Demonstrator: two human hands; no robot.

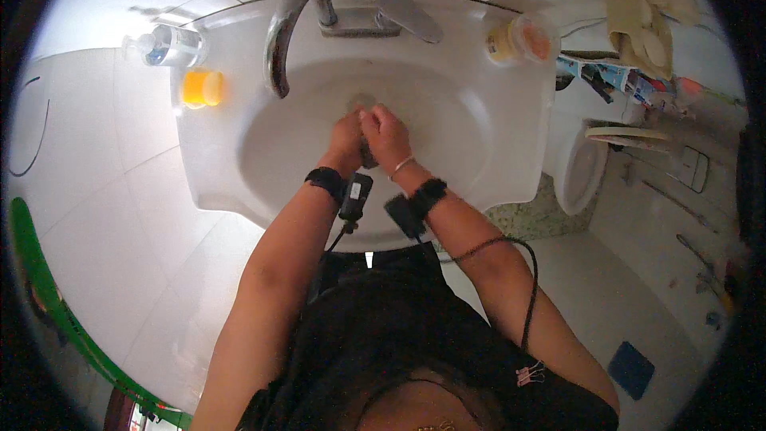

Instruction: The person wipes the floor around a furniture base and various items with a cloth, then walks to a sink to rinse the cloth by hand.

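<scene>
Both curled: left hand [345,142], right hand [387,140]; smooth oval basin [447,152] beneath; grip state unclear.

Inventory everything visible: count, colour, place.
Sink: 1, white, centre
Faucet: 1, grey, back rim
Bottle: 1, clear, left rim
Jar: 1, yellow, left rim
Tub: 1, yellow-pink, right rim
Toilet: 1, white, right
Clutter: uncounted, mixed, right
Strip: 1, green, left
Pad: 1, blue, floor
Item (unclear): 1, dark, over sink
Straps: 2, black, wrists
Modules: 2, black, wrists
Cables: 2, black, from modules
Bracelet: 1, pale, right wrist
Shirt: 1, black, below
Clip: 1, pink, shirt
Left hand: 1, bare, at item
Right hand: 1, bare, at item
</scene>
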